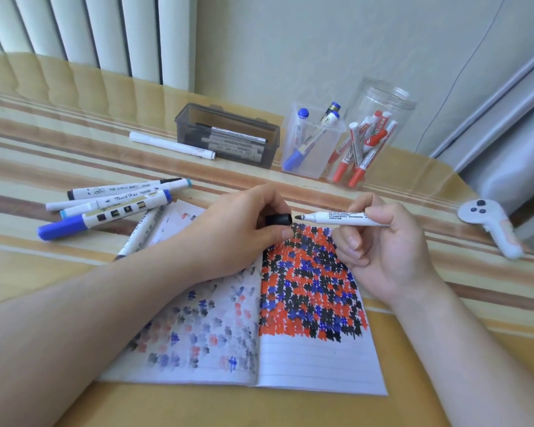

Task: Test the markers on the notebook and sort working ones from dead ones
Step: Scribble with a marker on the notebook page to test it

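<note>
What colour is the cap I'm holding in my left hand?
Black. The cap in your left hand shows best in the head view.

One white pen (105,202) in the loose pile left of the notebook bears the script words "Touch" and what looks like "Han"; the rest is hidden. The white marker (341,218) held in the right hand (383,248) carries lines of small black print, too fine to read. Printing on the pens in the grey box (228,134) and on the red markers in the round jar (373,131) is also illegible.
</note>
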The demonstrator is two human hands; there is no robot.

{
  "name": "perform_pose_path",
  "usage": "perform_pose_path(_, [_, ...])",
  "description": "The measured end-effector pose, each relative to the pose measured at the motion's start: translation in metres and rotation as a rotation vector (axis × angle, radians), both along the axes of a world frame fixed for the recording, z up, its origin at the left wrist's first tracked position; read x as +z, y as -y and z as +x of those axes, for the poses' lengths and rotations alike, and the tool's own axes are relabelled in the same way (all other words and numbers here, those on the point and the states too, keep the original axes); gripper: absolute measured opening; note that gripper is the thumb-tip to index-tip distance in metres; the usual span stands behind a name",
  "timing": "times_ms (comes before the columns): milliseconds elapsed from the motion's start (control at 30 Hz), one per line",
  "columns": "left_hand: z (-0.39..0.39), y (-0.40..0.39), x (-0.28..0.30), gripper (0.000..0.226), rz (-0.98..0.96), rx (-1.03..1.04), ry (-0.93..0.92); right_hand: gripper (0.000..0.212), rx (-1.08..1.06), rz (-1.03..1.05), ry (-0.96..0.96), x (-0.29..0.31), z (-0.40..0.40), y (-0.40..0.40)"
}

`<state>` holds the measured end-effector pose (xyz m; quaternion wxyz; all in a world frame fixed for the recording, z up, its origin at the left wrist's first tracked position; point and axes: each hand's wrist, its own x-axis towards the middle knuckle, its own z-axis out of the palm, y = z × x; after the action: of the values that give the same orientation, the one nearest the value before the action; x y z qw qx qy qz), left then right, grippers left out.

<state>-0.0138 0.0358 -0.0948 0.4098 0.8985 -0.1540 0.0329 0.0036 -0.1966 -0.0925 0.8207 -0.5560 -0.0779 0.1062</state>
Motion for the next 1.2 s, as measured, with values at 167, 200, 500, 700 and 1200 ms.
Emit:
perform_pose_path(167, [-0.001, -0.001, 0.000, 0.019, 0.018, -0.015, 0.005, 0.009, 0.004, -0.106, 0.025, -0.002, -0.001, -0.002])
perform_pose_path(200, [-0.002, -0.001, 0.000, 0.019, 0.021, -0.021, 0.003, 0.009, 0.000, -0.156, 0.035, -0.001, -0.001, -0.002])
perform_pose_path(500, [-0.003, -0.003, -0.001, 0.021, -0.055, -0.123, -0.001, 0.025, -0.125, -1.010, 0.548, 0.006, -0.013, 0.012])
perform_pose_path(700, [-0.005, -0.005, -0.001, 0.021, -0.088, -0.131, 0.031, 0.022, -0.213, -1.012, 0.742, -0.004, -0.019, -0.008])
perform_pose_path(1200, [-0.009, 0.009, -0.003, 0.030, -0.067, -0.069, -0.008, 0.029, -0.383, -1.112, 0.389, 0.010, -0.012, 0.018])
